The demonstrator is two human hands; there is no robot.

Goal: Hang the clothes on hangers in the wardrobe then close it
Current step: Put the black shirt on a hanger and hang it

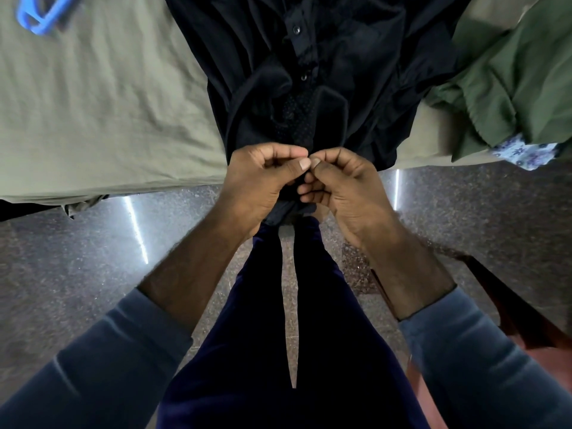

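Both left grip (pixel 260 179) and right grip (pixel 343 185) pinch black shirt (pixel 325 63), blue hanger (pixel 43 13) well apart.

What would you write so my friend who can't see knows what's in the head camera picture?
A person's left hand and right hand pinch the near edge of a black buttoned fabric shirt spread on a bed's olive-green sheet. A blue plastic hanger lies far left on it; a crumpled dark green garment and a floral patterned cloth lie at right.
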